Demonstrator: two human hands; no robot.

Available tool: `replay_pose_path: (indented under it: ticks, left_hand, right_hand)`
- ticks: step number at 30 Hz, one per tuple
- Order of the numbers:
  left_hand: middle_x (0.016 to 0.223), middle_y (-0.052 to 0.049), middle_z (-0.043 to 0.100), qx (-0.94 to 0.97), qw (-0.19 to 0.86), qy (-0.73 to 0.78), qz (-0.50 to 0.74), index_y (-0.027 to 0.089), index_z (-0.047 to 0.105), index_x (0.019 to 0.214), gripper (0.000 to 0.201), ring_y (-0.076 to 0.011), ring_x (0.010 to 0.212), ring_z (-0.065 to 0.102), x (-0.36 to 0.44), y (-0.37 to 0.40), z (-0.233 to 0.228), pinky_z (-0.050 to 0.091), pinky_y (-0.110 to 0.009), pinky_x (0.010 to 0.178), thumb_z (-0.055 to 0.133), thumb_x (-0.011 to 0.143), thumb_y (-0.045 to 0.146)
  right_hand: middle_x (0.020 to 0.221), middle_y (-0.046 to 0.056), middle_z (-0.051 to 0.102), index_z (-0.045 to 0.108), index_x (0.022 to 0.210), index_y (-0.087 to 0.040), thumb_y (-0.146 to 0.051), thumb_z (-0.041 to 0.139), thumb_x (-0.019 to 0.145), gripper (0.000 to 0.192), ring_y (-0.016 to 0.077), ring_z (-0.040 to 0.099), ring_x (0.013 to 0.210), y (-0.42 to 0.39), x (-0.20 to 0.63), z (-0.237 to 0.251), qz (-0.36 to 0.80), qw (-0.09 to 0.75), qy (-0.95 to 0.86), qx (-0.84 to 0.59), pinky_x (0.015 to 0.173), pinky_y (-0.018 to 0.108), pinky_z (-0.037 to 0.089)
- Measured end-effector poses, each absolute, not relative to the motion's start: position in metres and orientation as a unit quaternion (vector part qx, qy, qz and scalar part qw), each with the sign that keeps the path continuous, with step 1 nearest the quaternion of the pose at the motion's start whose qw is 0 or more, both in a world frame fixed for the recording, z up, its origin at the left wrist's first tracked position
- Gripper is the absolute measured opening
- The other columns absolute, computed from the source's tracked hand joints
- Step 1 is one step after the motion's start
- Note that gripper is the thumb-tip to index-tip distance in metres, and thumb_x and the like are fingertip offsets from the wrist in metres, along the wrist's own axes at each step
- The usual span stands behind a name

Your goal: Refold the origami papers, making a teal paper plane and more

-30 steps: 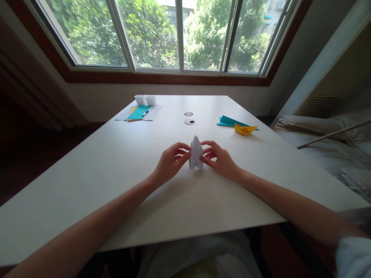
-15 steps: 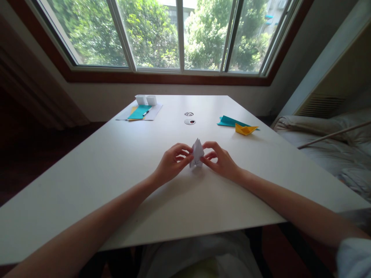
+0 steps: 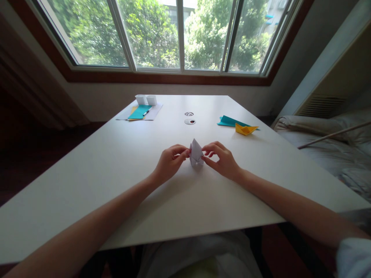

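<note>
Upright between my two hands is a small piece of folded white paper (image 3: 196, 152), pointed at the top, with creases and small flaps near its lower end. My left hand (image 3: 171, 160) pinches its left edge between thumb and fingers. On the other side, my right hand (image 3: 222, 160) has its thumb and index finger at the right edge, the fingers bent and a gap showing between them. The paper's lower end is at or just above the white table (image 3: 174, 208); which of the two I cannot tell.
To the right lie a yellow paper boat (image 3: 245, 129) and a teal folded paper (image 3: 230, 121). At the far left are two white containers (image 3: 141, 100), teal and yellow sheets (image 3: 139, 112), white paper and a pen (image 3: 147, 111). Two round table inserts (image 3: 190, 121) sit mid-table.
The folded paper has turned and tilted a little left, showing more of its front face. My left hand's fingers have drawn closer together at its edge; the right hand has hardly moved.
</note>
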State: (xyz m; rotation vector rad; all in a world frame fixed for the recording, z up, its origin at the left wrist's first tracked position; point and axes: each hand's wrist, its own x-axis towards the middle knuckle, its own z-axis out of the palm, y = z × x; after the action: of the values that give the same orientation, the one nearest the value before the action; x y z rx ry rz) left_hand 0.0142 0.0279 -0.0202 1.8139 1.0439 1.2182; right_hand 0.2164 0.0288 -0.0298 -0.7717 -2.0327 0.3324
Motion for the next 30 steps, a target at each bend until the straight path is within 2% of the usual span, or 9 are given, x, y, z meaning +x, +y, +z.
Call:
replay_pose_path:
  ticks: [4, 9, 14, 21, 27, 30]
  left_hand:
    - [0.078, -0.005, 0.064, 0.691, 0.355, 0.411, 0.477, 0.013, 0.066, 0.077, 0.022, -0.0145, 0.068, 0.06, 0.0152, 0.027, -0.019, 0.05, -0.027, 0.061, 0.057, 0.078, 0.033]
    - [0.078, -0.005, 0.064, 0.704, 0.339, 0.417, 0.464, 0.014, 0.066, 0.077, 0.022, -0.0154, 0.072, 0.059, 0.015, 0.027, -0.0191, 0.05, -0.027, 0.063, 0.056, 0.079, 0.034]
    - [0.084, -0.005, 0.062, 0.731, 0.313, 0.4, 0.456, 0.016, 0.064, 0.083, 0.019, -0.0161, 0.077, 0.059, 0.0132, 0.0284, -0.023, 0.05, -0.027, 0.065, 0.057, 0.078, 0.033]
    - [0.084, -0.005, 0.062, 0.748, 0.299, 0.387, 0.448, 0.017, 0.062, 0.084, 0.016, -0.0155, 0.076, 0.06, 0.0128, 0.0276, -0.024, 0.052, -0.026, 0.064, 0.058, 0.077, 0.031]
    - [0.079, -0.003, 0.06, 0.738, 0.289, 0.401, 0.459, 0.017, 0.057, 0.083, 0.012, -0.0137, 0.073, 0.059, 0.0135, 0.0273, -0.0247, 0.052, -0.026, 0.065, 0.057, 0.077, 0.028]
    - [0.078, 0.0, 0.058, 0.739, 0.292, 0.393, 0.462, 0.019, 0.049, 0.091, 0.019, -0.0123, 0.072, 0.059, 0.0142, 0.0255, -0.0234, 0.051, -0.025, 0.063, 0.058, 0.076, 0.026]
  right_hand:
    - [0.091, 0.004, 0.056, 0.056, 0.096, -0.021, -0.023, 0.054, 0.081, 0.015, 0.0116, 0.058, 0.073, 0.0284, 0.2167, -0.0302, 0.143, 0.453, -0.824, -0.309, 0.063, 0.026, 0.053]
    - [0.08, 0.003, 0.06, 0.058, 0.089, -0.02, -0.024, 0.056, 0.079, 0.011, 0.0121, 0.057, 0.068, 0.0269, 0.2151, -0.0284, 0.149, 0.432, -0.829, -0.323, 0.062, 0.026, 0.051]
    - [0.078, 0.003, 0.065, 0.061, 0.087, -0.019, -0.028, 0.059, 0.077, 0.013, 0.0129, 0.058, 0.066, 0.0257, 0.2115, -0.0259, 0.178, 0.431, -0.808, -0.36, 0.058, 0.026, 0.049]
    - [0.071, 0.002, 0.064, 0.061, 0.079, -0.019, -0.031, 0.057, 0.078, 0.013, 0.0123, 0.058, 0.063, 0.0255, 0.2122, -0.0218, 0.202, 0.43, -0.801, -0.364, 0.058, 0.026, 0.05]
    - [0.078, 0.003, 0.064, 0.061, 0.081, -0.019, -0.028, 0.056, 0.079, 0.01, 0.0124, 0.059, 0.066, 0.0249, 0.2139, -0.0232, 0.208, 0.431, -0.81, -0.338, 0.06, 0.026, 0.052]
    - [0.081, 0.003, 0.065, 0.061, 0.085, -0.02, -0.028, 0.056, 0.079, 0.011, 0.0127, 0.06, 0.068, 0.0244, 0.2129, -0.0226, 0.216, 0.426, -0.814, -0.331, 0.064, 0.027, 0.053]
